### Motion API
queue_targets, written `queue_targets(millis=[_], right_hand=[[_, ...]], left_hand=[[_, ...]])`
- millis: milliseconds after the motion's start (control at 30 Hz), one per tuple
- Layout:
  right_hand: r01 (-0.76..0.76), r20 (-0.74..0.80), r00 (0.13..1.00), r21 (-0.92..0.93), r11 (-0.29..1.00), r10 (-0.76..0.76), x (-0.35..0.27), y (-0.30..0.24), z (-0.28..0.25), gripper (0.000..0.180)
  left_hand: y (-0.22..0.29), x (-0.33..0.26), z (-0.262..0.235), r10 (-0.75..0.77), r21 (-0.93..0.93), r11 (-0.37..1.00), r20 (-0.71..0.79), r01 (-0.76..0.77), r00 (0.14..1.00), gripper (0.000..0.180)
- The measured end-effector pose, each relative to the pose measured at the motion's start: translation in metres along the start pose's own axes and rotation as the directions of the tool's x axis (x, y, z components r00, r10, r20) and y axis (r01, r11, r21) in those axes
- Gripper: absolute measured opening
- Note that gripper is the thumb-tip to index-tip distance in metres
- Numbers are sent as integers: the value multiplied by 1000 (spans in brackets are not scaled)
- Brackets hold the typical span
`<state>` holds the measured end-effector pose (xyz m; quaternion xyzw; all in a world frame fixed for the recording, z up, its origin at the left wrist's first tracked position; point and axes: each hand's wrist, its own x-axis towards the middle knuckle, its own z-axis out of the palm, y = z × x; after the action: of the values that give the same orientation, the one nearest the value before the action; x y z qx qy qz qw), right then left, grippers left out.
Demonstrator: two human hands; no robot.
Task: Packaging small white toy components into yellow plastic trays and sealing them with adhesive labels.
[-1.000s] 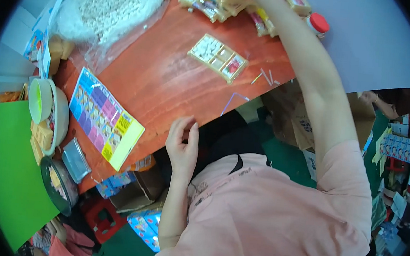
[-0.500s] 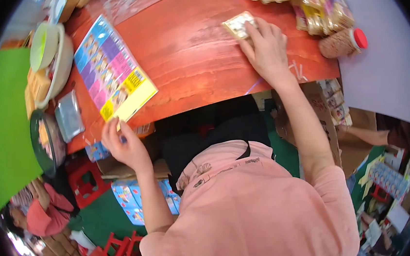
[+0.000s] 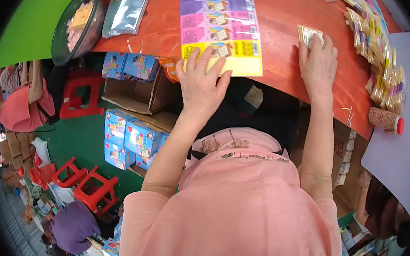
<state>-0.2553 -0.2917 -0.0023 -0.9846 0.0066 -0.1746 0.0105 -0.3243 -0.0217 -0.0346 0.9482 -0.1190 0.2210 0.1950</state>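
Note:
My left hand (image 3: 203, 81) lies on the lower end of a printed sheet (image 3: 219, 24), its fingers spread over the yellow strip. The sheet is banded in blue, purple, pink and yellow, and its near edge reaches the table's front edge. Farther right, my right hand (image 3: 318, 67) is curled over a small flat packet (image 3: 310, 34), tan-edged with a whitish middle. The thumb is at the packet's near left side, and the fingers cover its right part. Beneath the fingers, their exact grip is hidden.
Bundled wooden-looking packets (image 3: 387, 78) and a red-lidded jar (image 3: 383, 120) sit at the table's right end. Clear plastic sleeves (image 3: 126, 14) and a dark bowl (image 3: 79, 27) are at left. Blue boxes (image 3: 138, 139), red stools (image 3: 96, 189) and other people are below.
My view has turned, and the sheet now appears nearer the middle. My left hand has gone from pinching its corner to lying spread on it. My right hand stays at the packet.

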Motion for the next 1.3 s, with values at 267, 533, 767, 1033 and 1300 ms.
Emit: queue_targets(millis=[267,533,767,1033,1300], right_hand=[[370,-126,890,759,535,-437,-30,-100,3,21],[481,-152,817,710,514,-556,-48,-152,10,13],[409,-72,839,738,537,-539,-43,-161,8,11],[344,37,816,772,535,-577,-33,-163,2,13],[336,-16,843,796,503,-538,-36,-165,12,8]], left_hand=[[-31,-25,-20,-642,-719,-111,578,686,503,25],[-38,-33,-17,-500,-721,-365,685,589,530,28],[-33,-35,-7,-589,-837,-181,513,517,624,21],[-30,-33,-5,-578,-829,193,336,525,744,10],[-28,-36,-3,-590,-889,-81,407,450,698,14]])
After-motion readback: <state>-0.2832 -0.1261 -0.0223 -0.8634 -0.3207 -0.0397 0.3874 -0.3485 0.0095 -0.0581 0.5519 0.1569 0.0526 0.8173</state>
